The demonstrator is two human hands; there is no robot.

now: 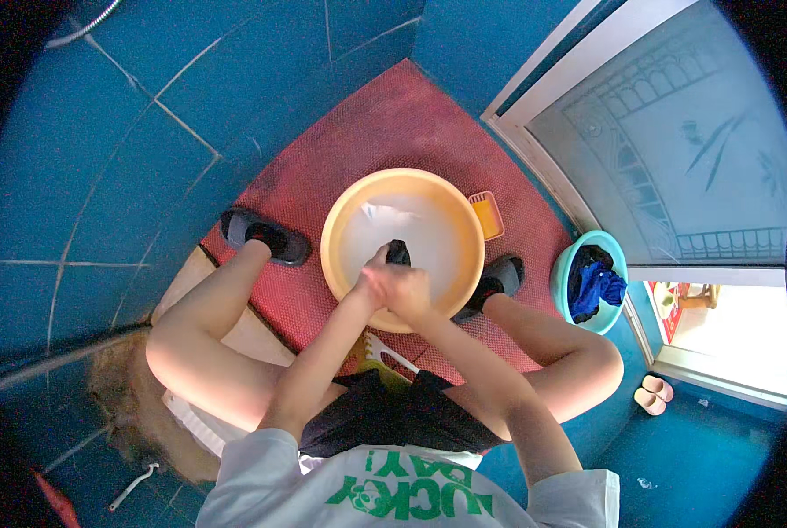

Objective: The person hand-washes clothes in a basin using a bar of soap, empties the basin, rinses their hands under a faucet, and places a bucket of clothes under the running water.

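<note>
A pale orange basin (334, 290) of cloudy, whitish water stands on the red mat between my feet. Over it, my left hand (376, 275) and my right hand (406, 289) press together, both closed around a small black cloth (399, 253). One end of the cloth sticks out past my fingers; the rest is hidden in my grip, so its exact kind is unclear. Something whitish shows at the water's far side. Against the basin's right rim lies a small orange-yellow soap dish (488, 216).
A turquoise basin (618, 249) at the right holds blue clothes (601, 289) and black ones. Pink slippers (652, 396) lie further right, near the doorway. A frosted glass door (675, 141) stands at the upper right. Blue tiled wall (103, 176) rises on the left.
</note>
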